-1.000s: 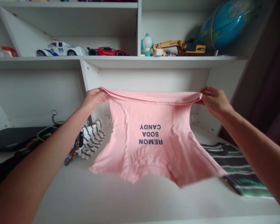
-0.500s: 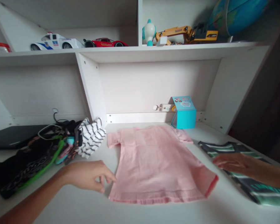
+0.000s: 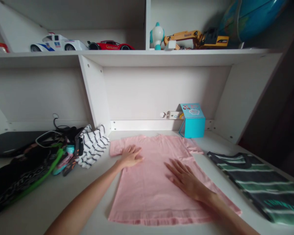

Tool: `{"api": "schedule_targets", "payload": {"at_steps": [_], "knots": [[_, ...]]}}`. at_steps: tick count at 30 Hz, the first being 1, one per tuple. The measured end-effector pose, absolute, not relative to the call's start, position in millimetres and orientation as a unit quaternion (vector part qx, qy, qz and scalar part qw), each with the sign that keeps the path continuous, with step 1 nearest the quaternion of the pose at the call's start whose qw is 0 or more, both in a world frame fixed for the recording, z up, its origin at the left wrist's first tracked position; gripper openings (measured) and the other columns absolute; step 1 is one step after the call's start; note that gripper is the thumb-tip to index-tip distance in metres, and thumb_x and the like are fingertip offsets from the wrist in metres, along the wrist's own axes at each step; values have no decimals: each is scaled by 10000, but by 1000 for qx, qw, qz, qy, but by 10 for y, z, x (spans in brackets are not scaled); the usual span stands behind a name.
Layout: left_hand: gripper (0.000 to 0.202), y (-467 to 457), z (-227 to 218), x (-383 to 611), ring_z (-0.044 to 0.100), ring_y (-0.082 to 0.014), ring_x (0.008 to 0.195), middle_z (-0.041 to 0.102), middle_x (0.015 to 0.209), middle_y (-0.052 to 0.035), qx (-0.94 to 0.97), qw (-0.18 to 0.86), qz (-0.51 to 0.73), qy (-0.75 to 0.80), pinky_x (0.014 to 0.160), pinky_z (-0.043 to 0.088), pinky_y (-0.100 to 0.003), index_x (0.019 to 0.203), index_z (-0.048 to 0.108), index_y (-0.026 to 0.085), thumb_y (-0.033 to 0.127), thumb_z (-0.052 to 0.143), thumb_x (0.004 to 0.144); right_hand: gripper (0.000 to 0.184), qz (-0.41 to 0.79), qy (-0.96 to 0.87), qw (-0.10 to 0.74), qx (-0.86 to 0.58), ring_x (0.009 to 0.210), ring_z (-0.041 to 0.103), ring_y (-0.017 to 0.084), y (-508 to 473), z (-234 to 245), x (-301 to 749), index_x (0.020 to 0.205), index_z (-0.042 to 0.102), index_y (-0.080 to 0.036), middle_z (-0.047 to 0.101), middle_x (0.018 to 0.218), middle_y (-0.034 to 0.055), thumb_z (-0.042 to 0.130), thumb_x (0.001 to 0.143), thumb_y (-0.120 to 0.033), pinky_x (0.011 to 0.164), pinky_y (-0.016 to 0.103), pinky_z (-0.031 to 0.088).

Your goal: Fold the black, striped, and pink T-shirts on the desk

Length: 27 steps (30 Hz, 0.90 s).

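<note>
A pink T-shirt (image 3: pixel 154 192) lies spread flat, back side up, on the white desk (image 3: pixel 63 209), its neck toward the shelf wall. My left hand (image 3: pixel 130 156) rests flat on its upper left part near the sleeve, fingers stretched out. My right hand (image 3: pixel 183 178) lies palm down on the middle right of the shirt, fingers spread. Neither hand holds anything.
A green and dark striped shirt (image 3: pixel 257 182) lies to the right. A pile of clothes (image 3: pixel 39 160) with a black-and-white striped piece (image 3: pixel 94 145) sits at left. A teal box (image 3: pixel 192 120) stands behind the shirt. Toy cars (image 3: pixel 56 43), an excavator (image 3: pixel 198 38) and a globe (image 3: pixel 254 16) fill the shelf above.
The shirt, held up by its hem a second ago, now lies on the desk. Both hands moved from its side edges onto it and rest flat.
</note>
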State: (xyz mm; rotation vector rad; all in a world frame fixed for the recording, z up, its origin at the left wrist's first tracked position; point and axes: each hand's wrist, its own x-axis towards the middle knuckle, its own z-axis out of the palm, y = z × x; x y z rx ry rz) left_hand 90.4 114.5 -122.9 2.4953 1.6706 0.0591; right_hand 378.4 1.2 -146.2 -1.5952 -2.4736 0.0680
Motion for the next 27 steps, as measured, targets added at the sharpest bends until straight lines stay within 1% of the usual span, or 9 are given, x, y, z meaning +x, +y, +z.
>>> {"api": "schedule_targets", "payload": {"at_steps": [3, 6, 8, 12, 16, 19, 22, 25, 27], "knots": [[610, 1350, -1183, 671, 191, -324, 1342, 226, 1484, -65, 815, 81, 5, 573, 1005, 197, -563, 1348, 326, 363, 653, 329, 811, 506, 38, -825, 73, -558, 1357, 123, 262, -67, -1369, 3782, 1422, 220, -284, 182, 1484, 61, 260, 940, -433, 1035, 528, 246], [453, 1610, -1092, 400, 360, -313, 1260, 408, 1387, -98, 776, 64, 8, 627, 978, 276, -496, 1251, 471, 290, 489, 340, 866, 491, 30, -805, 33, -591, 1320, 248, 308, -209, -1200, 3550, 1386, 346, -165, 297, 1434, 149, 352, 913, -294, 1009, 510, 315], [370, 1746, -1066, 236, 472, -282, 1162, 543, 1248, -119, 753, 49, 17, 656, 946, 331, -429, 1148, 553, 224, 355, 337, 878, 474, 42, -829, 33, -557, 1277, 343, 303, -356, -1133, 3239, 1338, 430, -156, 388, 1384, 157, 430, 871, -239, 999, 468, 354], [325, 1867, -1110, 58, 543, -272, 1053, 600, 1111, -172, 708, 14, 53, 704, 885, 382, -361, 1031, 598, 127, 219, 350, 842, 481, 79, -903, 103, -410, 1177, 466, 310, -648, -1229, 2370, 1217, 547, -229, 503, 1298, 128, 607, 768, -389, 927, 439, 437], [276, 1923, -1108, 23, 507, -321, 1099, 594, 1102, -196, 676, 3, 91, 731, 875, 389, -364, 967, 617, 115, 242, 464, 776, 465, 30, -904, 171, -391, 823, 605, 300, -751, -1486, 1596, 946, 652, -226, 653, 922, 115, 699, 599, -531, 615, 425, 536], [135, 1970, -975, -15, 554, -336, 1013, 655, 910, -157, 670, 47, 107, 733, 802, 424, -353, 770, 632, 137, 210, 573, 673, 195, -13, -904, 210, -373, 646, 593, 261, -745, -1628, 1299, 746, 655, -214, 620, 697, 83, 671, 658, -388, 450, 345, 493], [48, 1929, -766, -83, 600, -296, 863, 633, 660, -78, 667, 114, 139, 723, 710, 441, -313, 594, 564, 152, 149, 611, 599, 21, -21, -899, 215, -381, 553, 581, 248, -733, -1679, 1214, 676, 646, -203, 600, 619, 74, 649, 670, -222, 358, 296, 431], [91, 1766, -552, -152, 584, -191, 651, 544, 511, 13, 660, 200, 193, 698, 585, 427, -241, 600, 529, 151, 182, 611, 624, 83, 3, -885, 246, -395, 537, 579, 237, -749, -1579, 1317, 639, 621, -196, 603, 615, 72, 664, 589, -146, 336, 264, 395], [103, 1668, -426, -167, 532, -125, 545, 509, 483, 53, 648, 268, 231, 675, 532, 404, -200, 657, 534, 140, 221, 597, 671, 122, 46, -852, 326, -407, 537, 574, 210, -777, -1410, 1521, 620, 588, -197, 582, 608, 51, 651, 544, -127, 367, 251, 404]]}}
